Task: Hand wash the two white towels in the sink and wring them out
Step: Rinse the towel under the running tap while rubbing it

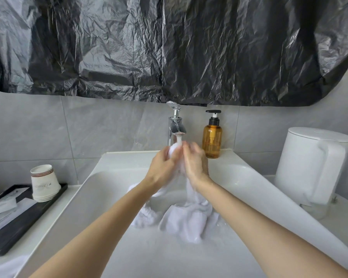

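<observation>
1. The left grip (163, 167) is curled round the towel (189, 217) top, under the running tap (176, 127).
2. The right grip (195, 163) clasps it opposite.
3. The towel's rest trails into the sink (249, 177).

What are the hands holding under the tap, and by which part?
Both the left hand and the right hand grip a white towel by its bunched top end, under the faucet stream; the rest hangs down into the sink.

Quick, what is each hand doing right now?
Left hand: gripping the white towel under the tap.
Right hand: gripping the same towel.
</observation>
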